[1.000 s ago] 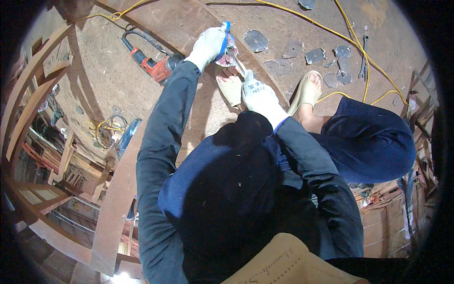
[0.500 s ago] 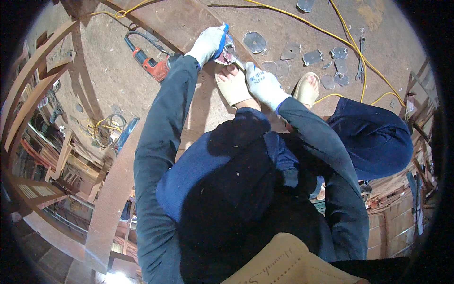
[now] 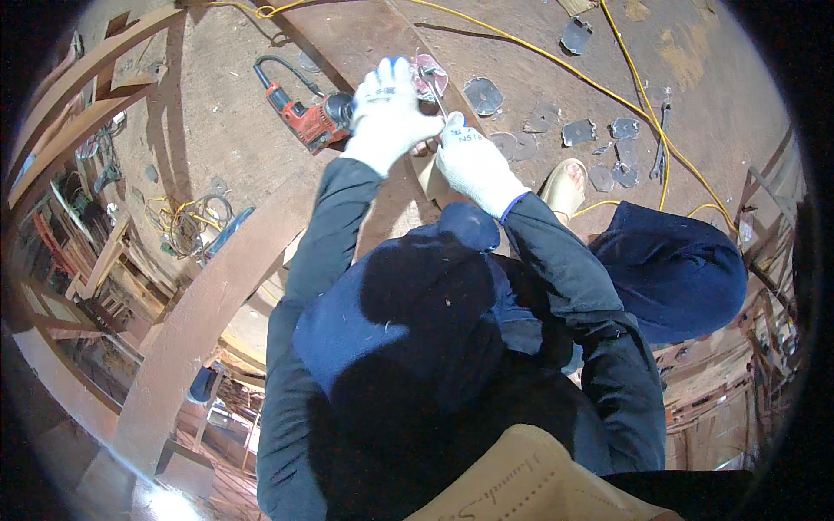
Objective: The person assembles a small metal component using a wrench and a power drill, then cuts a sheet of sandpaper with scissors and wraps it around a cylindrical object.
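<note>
Head view: left hand (image 3: 382,117) fingers spread, right hand (image 3: 480,165) fingers gripping thin tool (image 3: 436,95); I'd worry pink disc (image 3: 431,73), 12 o'clock, skids if unbraced.

Board (image 3: 369,35): matt wood. Tool (image 3: 439,96) near its right edge: metallic. Grey disc (image 3: 483,95) beyond: glossy. Gloves (image 3: 482,163): matt knit.

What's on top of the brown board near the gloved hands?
Over the board, a pinkish round piece shows; a thin metal tool in the right hand reaches it. Whether the piece rests there is unclear. Whatever lies beneath the left hand is covered.
</note>
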`<state>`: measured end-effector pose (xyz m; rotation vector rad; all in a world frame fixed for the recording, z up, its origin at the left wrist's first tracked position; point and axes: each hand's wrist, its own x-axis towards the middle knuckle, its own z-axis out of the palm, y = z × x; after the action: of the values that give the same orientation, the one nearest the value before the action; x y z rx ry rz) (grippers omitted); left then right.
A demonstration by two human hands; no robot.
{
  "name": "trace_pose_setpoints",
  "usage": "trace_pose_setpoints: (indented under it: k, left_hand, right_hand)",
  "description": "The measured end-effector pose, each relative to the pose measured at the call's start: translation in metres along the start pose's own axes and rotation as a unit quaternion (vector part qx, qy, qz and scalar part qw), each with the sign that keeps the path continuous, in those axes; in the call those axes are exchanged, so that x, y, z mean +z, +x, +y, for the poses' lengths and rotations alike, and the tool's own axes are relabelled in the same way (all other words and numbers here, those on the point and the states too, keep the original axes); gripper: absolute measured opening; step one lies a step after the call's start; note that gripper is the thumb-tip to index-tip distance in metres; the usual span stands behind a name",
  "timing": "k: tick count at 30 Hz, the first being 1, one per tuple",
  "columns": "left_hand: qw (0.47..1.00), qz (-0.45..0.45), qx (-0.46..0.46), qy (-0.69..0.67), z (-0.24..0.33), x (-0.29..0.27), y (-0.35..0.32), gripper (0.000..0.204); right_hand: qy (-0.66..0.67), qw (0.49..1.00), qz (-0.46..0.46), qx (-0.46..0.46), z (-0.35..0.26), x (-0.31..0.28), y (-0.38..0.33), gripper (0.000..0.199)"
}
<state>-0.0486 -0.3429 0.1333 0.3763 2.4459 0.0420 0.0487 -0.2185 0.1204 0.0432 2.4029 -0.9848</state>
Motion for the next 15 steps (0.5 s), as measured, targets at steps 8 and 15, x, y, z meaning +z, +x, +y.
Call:
trace_pose_setpoints:
  k: [8,15]
  left_hand:
    - [0.997,-0.049,0.016,-0.063,-0.004,0.022,0.064,0.056]
    - [0.984,-0.116,0.097,-0.096,-0.03,0.018,0.091,0.046]
  right_hand:
    - [-0.027,0.998,-0.048,-0.022,-0.011,-0.013,0.031,0.028]
    - [-0.084,0.989,-0.01,-0.122,-0.01,-0.02,0.033,0.022]
